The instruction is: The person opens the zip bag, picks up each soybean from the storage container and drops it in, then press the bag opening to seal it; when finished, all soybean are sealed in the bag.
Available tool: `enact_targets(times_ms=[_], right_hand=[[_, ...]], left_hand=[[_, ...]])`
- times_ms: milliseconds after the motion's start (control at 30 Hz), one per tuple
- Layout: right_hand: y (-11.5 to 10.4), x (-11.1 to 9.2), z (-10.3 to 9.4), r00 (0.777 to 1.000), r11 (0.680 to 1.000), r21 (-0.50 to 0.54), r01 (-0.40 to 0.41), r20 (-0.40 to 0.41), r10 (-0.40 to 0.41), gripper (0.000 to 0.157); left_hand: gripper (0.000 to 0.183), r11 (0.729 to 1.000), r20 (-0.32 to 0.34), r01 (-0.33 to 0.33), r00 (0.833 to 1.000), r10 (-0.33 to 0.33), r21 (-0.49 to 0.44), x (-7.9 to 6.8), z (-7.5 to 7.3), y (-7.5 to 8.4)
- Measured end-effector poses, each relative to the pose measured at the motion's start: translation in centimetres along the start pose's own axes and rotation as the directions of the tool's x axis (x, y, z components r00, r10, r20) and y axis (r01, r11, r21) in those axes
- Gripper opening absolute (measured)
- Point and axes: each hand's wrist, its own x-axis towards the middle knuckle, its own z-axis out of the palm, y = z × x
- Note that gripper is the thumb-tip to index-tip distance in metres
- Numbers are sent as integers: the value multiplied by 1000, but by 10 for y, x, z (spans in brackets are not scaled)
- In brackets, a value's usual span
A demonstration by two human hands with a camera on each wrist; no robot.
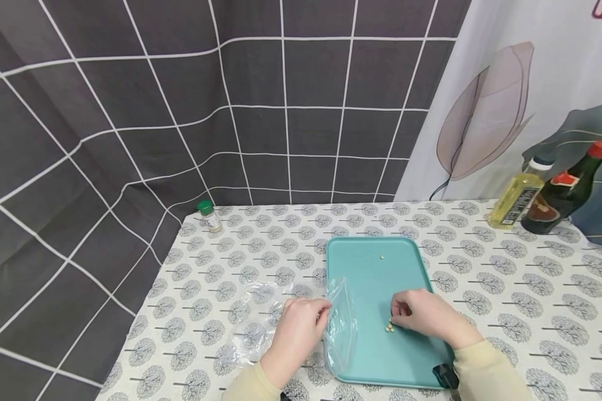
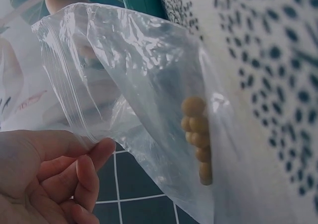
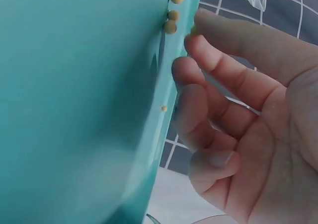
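Note:
My left hand [image 1: 300,328] pinches the rim of a clear zip bag [image 1: 343,340] over the left edge of a teal tray [image 1: 356,267]. Several yellow soybeans [image 2: 198,127] lie inside that bag, as the left wrist view shows. Over the tray, my right hand [image 1: 426,314] has thumb and forefinger together on a single soybean [image 3: 195,31], mostly hidden by the fingertips. Just below those fingers sits a small cluster of soybeans [image 1: 389,329] on the tray. One more soybean [image 1: 382,257] lies alone near the tray's far end.
Another piece of clear plastic [image 1: 253,328] lies on the tree-print tablecloth [image 1: 210,301] left of my left hand. A green-capped jar [image 1: 210,217] stands at the back left. An oil bottle [image 1: 516,197] and a dark red-capped bottle [image 1: 562,195] stand at the back right.

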Motion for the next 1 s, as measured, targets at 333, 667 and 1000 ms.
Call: enact_targets(times_ms=[333, 667, 1000], right_hand=[[-9, 3, 0, 999, 999, 7, 41, -36, -40, 22], [-34, 14, 5, 987, 989, 42, 144, -83, -140, 19], [-58, 20, 14, 969, 971, 59, 231, -100, -225, 16]], left_hand=[[9, 1000, 10, -3, 1000, 3, -1, 0, -1, 2], [9, 1000, -4, -7, 1000, 7, -5, 0, 1, 1], [10, 1000, 4, -9, 1000, 9, -14, 1, 0, 2]])
